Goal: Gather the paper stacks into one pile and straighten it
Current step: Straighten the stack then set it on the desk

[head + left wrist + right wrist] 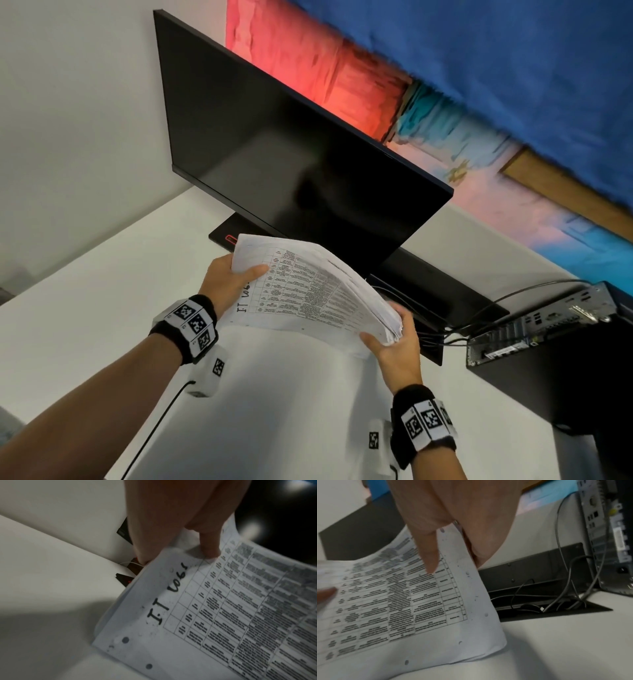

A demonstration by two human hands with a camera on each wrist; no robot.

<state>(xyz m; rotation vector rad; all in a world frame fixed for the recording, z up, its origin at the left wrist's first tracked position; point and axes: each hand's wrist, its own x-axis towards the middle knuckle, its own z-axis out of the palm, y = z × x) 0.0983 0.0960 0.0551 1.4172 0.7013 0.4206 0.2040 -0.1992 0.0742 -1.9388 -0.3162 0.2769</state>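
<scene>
Two hands hold one paper stack above a white bench.

The paper stack (pixel 308 287) spans between them, long axis left to right: left hand (pixel 227 284) pinches one short end, right hand (pixel 397 349) grasps the other (sheets fanned unevenly), lower edge near the bench (pixel 85 308).

Dark monitor (pixel 291 164), cabled desktop computer (pixel 548 329), white desk (pixel 85 308).
</scene>
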